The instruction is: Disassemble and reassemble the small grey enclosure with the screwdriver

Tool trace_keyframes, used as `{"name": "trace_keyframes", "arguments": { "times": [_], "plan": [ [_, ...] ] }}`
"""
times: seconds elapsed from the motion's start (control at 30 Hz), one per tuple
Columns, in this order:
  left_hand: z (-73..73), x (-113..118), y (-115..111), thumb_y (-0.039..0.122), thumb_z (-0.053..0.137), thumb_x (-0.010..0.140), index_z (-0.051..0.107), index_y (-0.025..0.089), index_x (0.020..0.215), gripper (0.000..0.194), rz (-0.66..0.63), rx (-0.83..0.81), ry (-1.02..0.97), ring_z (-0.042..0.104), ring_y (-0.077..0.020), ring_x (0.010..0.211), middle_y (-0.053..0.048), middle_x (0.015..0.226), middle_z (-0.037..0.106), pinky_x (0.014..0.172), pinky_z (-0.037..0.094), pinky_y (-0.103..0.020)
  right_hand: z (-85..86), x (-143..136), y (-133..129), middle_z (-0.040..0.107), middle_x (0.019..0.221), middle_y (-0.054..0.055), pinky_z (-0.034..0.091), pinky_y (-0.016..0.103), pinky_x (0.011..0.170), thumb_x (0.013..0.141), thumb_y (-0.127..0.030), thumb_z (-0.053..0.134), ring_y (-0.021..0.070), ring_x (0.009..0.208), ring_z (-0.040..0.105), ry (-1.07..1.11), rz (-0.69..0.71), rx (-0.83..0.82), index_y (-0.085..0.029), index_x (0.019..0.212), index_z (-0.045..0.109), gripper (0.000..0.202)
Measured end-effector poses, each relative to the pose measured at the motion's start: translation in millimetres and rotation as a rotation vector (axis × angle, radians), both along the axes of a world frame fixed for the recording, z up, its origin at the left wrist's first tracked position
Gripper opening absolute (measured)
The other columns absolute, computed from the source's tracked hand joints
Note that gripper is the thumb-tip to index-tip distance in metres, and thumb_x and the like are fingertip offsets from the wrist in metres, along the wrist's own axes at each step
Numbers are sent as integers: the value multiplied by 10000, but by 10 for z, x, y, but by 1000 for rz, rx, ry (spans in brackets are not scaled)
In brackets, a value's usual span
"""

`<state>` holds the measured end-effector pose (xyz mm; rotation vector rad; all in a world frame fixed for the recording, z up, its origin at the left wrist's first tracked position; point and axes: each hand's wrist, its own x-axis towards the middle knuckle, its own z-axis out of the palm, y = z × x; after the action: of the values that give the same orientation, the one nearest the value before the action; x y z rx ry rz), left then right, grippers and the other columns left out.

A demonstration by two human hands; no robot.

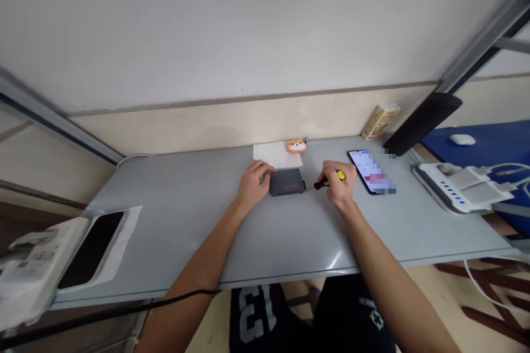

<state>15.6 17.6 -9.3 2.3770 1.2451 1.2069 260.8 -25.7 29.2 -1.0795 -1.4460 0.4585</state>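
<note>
A small flat dark grey box [286, 183] with orange lettering and a row of slots along its near edge lies on the grey table. My left hand [254, 181] grips its left side, fingers bent over the far left corner. In my closed right hand [340, 181] is a screwdriver with a black and yellow handle [321, 183]. Its thin shaft points left, and the tip meets or nearly meets the box's right side beside a small dark part. Whether the tip sits in a screw is too small to tell. White paper lies just behind the box.
An orange animal-face case [296, 146] rests on the white paper [269, 154]. To the right are a lit phone [367, 170], a carton [380, 121] and a power strip [451, 190] with plugs. At left, a dark-screened phone [94, 248] lies beside another power strip [45, 265]. A black cable crosses the front edge.
</note>
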Motion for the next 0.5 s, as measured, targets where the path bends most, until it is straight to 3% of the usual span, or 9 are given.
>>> {"name": "trace_keyframes", "arguments": {
  "times": [0.5],
  "plan": [
    [9, 0, -1, 68, 466, 938, 686, 216, 903, 267, -31, 39, -1, 610, -193, 923, -37, 921, 667, 882, 518, -370, -38, -2, 14, 493, 454, -11, 285, 302, 511, 827, -191, 477, 122, 458, 431, 22, 21, -17, -211, 454, 534, 377]
  ]
}}
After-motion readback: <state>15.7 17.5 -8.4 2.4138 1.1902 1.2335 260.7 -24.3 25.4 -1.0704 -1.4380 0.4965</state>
